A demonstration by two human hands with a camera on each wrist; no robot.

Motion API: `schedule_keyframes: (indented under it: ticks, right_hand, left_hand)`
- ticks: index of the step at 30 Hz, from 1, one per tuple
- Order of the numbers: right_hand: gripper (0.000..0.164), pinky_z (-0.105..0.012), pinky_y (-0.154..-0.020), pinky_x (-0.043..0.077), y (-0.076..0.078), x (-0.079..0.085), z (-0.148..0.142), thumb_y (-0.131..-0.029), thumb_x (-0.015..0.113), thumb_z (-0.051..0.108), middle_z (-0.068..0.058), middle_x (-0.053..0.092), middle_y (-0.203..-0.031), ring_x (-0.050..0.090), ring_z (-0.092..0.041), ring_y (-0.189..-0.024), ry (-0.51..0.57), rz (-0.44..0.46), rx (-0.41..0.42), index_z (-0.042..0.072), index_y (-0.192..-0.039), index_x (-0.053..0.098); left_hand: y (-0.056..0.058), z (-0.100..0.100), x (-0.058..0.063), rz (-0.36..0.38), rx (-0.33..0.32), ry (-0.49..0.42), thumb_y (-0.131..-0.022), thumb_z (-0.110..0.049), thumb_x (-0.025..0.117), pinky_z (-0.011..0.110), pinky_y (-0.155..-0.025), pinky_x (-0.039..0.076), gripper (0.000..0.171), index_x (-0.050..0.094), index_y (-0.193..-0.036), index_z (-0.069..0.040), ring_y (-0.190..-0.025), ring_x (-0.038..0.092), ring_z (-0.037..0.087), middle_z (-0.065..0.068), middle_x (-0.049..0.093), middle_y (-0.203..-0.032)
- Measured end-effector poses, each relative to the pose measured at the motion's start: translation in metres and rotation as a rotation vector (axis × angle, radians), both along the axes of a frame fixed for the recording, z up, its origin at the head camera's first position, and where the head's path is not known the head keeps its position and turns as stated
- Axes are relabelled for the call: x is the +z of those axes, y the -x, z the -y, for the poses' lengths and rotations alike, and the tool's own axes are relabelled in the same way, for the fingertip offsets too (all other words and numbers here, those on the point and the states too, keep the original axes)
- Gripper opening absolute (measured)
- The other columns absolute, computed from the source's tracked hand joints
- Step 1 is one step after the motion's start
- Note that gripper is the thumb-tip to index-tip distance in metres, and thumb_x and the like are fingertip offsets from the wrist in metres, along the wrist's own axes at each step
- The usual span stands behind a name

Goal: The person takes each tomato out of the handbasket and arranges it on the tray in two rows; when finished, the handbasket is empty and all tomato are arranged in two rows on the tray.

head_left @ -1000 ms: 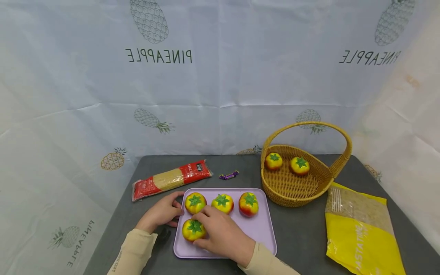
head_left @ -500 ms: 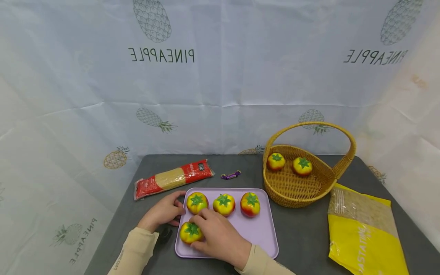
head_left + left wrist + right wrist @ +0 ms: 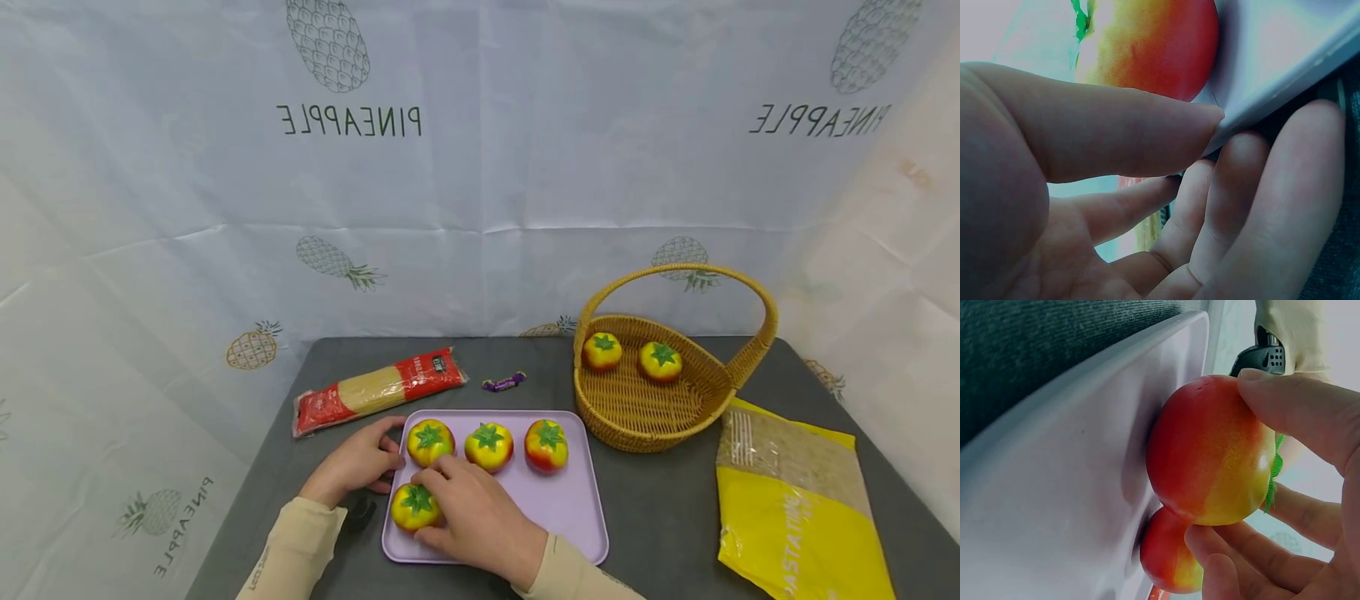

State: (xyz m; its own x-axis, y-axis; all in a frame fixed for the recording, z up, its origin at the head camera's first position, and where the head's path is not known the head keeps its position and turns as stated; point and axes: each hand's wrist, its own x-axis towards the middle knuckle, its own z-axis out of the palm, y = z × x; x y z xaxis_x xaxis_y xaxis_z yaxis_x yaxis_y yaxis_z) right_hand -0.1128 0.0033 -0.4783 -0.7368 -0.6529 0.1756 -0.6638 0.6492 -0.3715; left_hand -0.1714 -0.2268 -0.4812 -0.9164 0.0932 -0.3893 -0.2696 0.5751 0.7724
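In the head view my right hand (image 3: pixel 476 518) grips a yellow-red artificial persimmon (image 3: pixel 411 510) with a green leafy top, at the near left corner of a lilac tray (image 3: pixel 551 517). The right wrist view shows thumb and fingers on opposite sides of that persimmon (image 3: pixel 1210 456), which sits at the tray's surface. My left hand (image 3: pixel 356 460) holds the tray's left rim; in the left wrist view the thumb lies on the rim (image 3: pixel 1272 87) and the fingers curl at its outer side. Along the tray's far side are three more persimmons (image 3: pixel 489 447) in a row.
A wicker basket (image 3: pixel 648 433) with a tall handle holds two persimmons at the back right. A yellow pasta bag (image 3: pixel 795 517) lies at the right. Behind the tray are a red noodle packet (image 3: pixel 375 390) and a purple wrapped candy (image 3: pixel 504 382). A printed curtain (image 3: pixel 480 183) hangs behind the table.
My right hand has moved the gripped persimmon slightly left and nearer on the tray. My left hand stays at the tray's rim. The head view has shifted a little.
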Motion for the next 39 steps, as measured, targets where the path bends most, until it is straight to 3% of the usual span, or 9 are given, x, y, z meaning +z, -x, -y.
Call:
schedule_keyframes:
  ticks: [20, 29, 35, 39]
  right_hand:
    - [0.066, -0.032, -0.104, 0.060, 0.006, 0.012, -0.013, -0.087, 0.089, 0.048, 0.005, 0.065, -0.126, 0.063, -0.008, -0.107, 0.001, 0.066, -0.058, 0.026, -0.144, 0.065]
    - [0.069, -0.040, -0.111, 0.059, 0.012, 0.021, -0.021, -0.088, 0.086, 0.053, 0.005, 0.066, -0.138, 0.066, -0.012, -0.121, 0.004, 0.078, -0.077, 0.027, -0.148, 0.064]
    - [0.061, -0.035, -0.102, 0.062, 0.015, 0.029, -0.038, -0.091, 0.085, 0.050, 0.004, 0.068, -0.133, 0.067, -0.011, -0.113, 0.066, 0.053, -0.079, 0.022, -0.143, 0.068]
    - [0.059, -0.034, -0.093, 0.063, 0.028, 0.041, -0.072, -0.092, 0.085, 0.046, 0.001, 0.068, -0.131, 0.068, -0.014, -0.105, 0.120, 0.047, -0.146, 0.019, -0.142, 0.068]
  left_hand:
    - [0.011, -0.010, 0.007, 0.004, -0.029, 0.002, -0.094, -0.006, 0.073, 0.038, -0.067, 0.067, 0.067, 0.052, -0.157, -0.014, -0.081, 0.066, 0.026, 0.013, 0.062, -0.106]
    - [0.012, -0.011, 0.008, -0.003, -0.031, 0.011, -0.094, -0.006, 0.072, 0.038, -0.067, 0.067, 0.067, 0.052, -0.157, -0.014, -0.082, 0.066, 0.025, 0.013, 0.062, -0.105]
    - [0.002, -0.003, 0.003, 0.009, -0.011, 0.021, -0.094, -0.007, 0.073, 0.038, -0.066, 0.067, 0.068, 0.051, -0.158, -0.013, -0.081, 0.066, 0.025, 0.013, 0.062, -0.105]
    - [0.002, -0.002, 0.001, 0.012, -0.008, 0.023, -0.094, -0.007, 0.075, 0.039, -0.066, 0.067, 0.070, 0.050, -0.159, -0.013, -0.081, 0.065, 0.025, 0.013, 0.060, -0.105]
